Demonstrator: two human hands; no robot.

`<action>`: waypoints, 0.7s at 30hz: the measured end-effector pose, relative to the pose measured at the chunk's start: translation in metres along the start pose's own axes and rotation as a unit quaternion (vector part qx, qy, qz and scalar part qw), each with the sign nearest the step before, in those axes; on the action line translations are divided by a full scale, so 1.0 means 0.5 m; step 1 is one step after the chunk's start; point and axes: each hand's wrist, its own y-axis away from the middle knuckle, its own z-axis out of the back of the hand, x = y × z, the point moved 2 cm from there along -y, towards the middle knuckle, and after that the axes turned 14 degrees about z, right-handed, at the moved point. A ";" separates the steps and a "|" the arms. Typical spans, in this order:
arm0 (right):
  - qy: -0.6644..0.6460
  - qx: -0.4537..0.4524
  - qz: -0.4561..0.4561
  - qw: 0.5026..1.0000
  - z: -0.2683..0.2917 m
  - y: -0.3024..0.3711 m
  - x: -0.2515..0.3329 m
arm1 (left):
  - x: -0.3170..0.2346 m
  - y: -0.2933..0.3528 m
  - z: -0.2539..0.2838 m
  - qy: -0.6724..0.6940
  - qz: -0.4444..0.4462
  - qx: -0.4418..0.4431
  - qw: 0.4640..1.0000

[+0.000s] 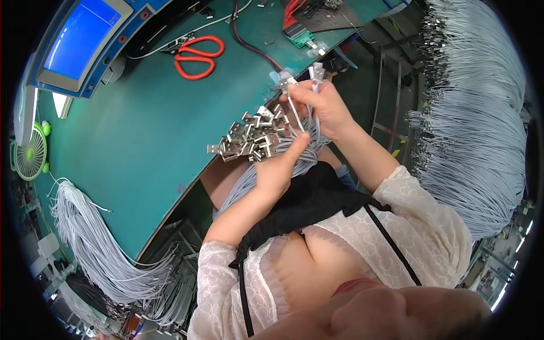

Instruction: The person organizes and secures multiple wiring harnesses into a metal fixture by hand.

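My left hand (276, 173) is closed round a bundle of grey cables (241, 184) at the front edge of the table. Many shiny metal USB plugs (249, 135) fan out from the bundle past this hand, over the table edge. Just right of it, my right hand (330, 107) pinches a grey cable close to a metal plug (285, 81) between thumb and fingers. A second plug (317, 71) sticks up beside those fingers. One straight cable stretch runs from the right fingers down to the left thumb. The cables' lower parts hang over my lap.
Red-handled scissors (199, 57) lie on the green table (153, 124). A small green circuit board (298, 36) with red wires sits at the back. A blue instrument (79, 37) and green fan (31, 152) stand left. Grey cables hang at left (90, 243) and are piled right (470, 141).
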 end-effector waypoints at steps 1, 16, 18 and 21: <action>0.027 0.023 -0.020 0.999 -0.001 0.001 0.000 | 0.003 -0.003 -0.001 -0.002 -0.012 0.002 1.000; -0.075 0.000 -0.019 0.997 0.026 -0.002 0.001 | 0.000 -0.028 0.004 0.066 -0.050 -0.004 0.997; -0.072 -0.010 -0.011 0.997 0.014 -0.001 0.008 | -0.003 -0.033 0.003 0.067 -0.053 -0.002 0.996; 0.003 0.013 -0.004 1.000 0.000 0.001 0.015 | -0.005 -0.037 -0.002 0.061 -0.065 -0.013 0.996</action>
